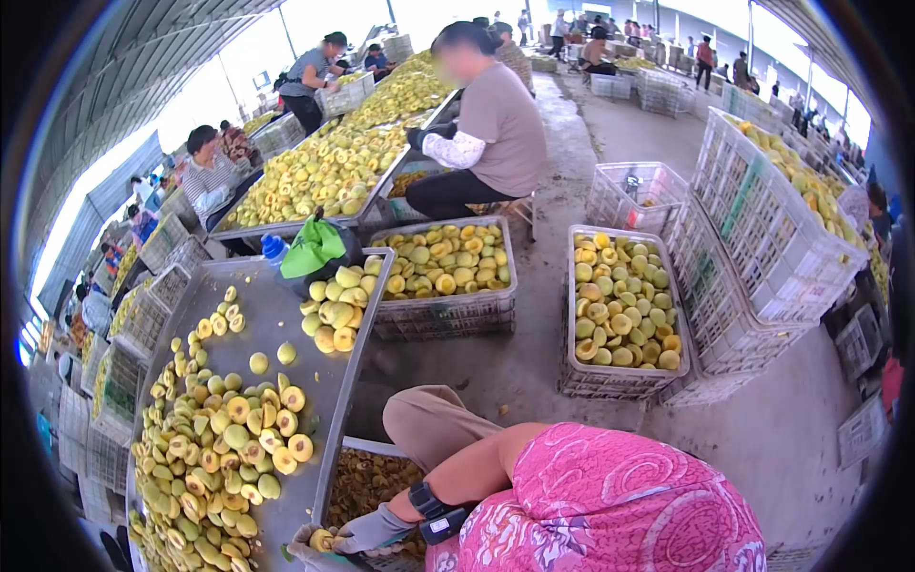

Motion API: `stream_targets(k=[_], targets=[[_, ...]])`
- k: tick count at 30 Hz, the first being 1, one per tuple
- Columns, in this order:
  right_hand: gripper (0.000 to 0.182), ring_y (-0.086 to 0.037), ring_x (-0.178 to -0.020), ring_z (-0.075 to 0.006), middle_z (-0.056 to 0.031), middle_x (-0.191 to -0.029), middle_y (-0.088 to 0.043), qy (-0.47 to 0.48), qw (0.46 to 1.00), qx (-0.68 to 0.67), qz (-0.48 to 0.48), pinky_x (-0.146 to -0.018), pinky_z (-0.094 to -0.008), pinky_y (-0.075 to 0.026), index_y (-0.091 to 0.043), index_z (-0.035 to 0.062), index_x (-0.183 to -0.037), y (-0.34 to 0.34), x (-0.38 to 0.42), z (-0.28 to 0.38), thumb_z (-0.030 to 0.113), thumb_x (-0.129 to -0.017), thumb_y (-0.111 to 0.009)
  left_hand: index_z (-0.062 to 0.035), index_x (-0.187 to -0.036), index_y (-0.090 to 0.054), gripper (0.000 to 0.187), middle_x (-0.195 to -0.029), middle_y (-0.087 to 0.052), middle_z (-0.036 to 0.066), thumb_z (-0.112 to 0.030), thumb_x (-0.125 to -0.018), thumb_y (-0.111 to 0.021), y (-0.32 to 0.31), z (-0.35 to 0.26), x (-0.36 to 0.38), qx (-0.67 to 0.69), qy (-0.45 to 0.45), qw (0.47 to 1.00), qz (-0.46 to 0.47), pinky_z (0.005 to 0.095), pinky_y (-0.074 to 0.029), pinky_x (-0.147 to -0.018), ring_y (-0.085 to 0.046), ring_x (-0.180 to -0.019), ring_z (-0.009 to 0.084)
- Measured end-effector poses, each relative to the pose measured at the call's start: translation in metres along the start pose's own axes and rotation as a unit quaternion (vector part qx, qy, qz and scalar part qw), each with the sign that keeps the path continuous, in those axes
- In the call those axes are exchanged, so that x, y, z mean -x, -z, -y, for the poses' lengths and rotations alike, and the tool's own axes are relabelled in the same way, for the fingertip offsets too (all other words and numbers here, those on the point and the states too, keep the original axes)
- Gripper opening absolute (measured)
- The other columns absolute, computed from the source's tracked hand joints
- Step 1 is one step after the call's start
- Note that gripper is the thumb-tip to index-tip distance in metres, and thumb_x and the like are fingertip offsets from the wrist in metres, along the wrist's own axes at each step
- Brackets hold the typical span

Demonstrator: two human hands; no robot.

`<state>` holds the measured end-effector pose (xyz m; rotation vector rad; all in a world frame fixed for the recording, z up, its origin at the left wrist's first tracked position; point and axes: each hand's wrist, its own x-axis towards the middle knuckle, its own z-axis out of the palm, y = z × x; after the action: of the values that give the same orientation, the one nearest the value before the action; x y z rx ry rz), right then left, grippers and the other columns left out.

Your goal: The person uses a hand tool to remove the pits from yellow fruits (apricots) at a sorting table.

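Observation:
At the bottom edge, my left hand [307, 547] in a grey glove is closed around a yellow peach piece [323, 541]. My right hand [375, 530], also gloved and with a black strap on the wrist, reaches to the same piece, its fingers curled against it. Whether the right fingers hold a tool is hidden. Beside my hands is a crate of brown peach pits and scraps [367, 484]. To the left, a metal sorting table [238, 357] carries a heap of halved peaches [214, 448], some showing brown centres.
A green bag [316, 246] and a blue bottle [274, 250] stand at the table's far end. Two peach-filled crates [443, 303] [624, 372] sit ahead and right, near stacked crates [743, 286]. A seated person [496, 129] works at another heaped table [315, 176].

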<state>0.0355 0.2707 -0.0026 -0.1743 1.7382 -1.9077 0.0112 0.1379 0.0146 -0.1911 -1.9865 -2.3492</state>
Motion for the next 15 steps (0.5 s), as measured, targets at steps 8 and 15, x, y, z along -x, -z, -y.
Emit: stream_targets(k=[8,15], targets=[[0.035,-0.040,-0.039,-0.0113,0.0017,-0.058,-0.042,-0.061,0.991,-0.089,0.082,-0.034,-0.0292,-0.036,-0.048,0.0172,-0.096,0.009,0.005,-0.003,0.052,-0.096,-0.041,-0.0025,-0.090,-0.054,0.055,-0.084,-0.055,0.008,-0.051,-0.100,-0.031,-0.024,-0.027,0.019,-0.021,-0.022,0.999,0.017,0.0382,-0.049,-0.080,-0.054,-0.077,0.0235],[0.036,-0.031,-0.036,-0.0094,0.0054,-0.053,-0.034,-0.078,0.965,-0.157,0.196,-0.034,-0.0277,-0.030,-0.046,0.0204,-0.084,0.010,0.008,-0.003,0.054,-0.096,-0.042,-0.0018,-0.093,-0.053,0.045,-0.088,-0.056,0.011,-0.042,-0.101,-0.034,-0.018,-0.035,0.020,-0.071,-0.002,0.995,0.064,0.0355,-0.048,-0.076,-0.056,-0.080,0.0230]])
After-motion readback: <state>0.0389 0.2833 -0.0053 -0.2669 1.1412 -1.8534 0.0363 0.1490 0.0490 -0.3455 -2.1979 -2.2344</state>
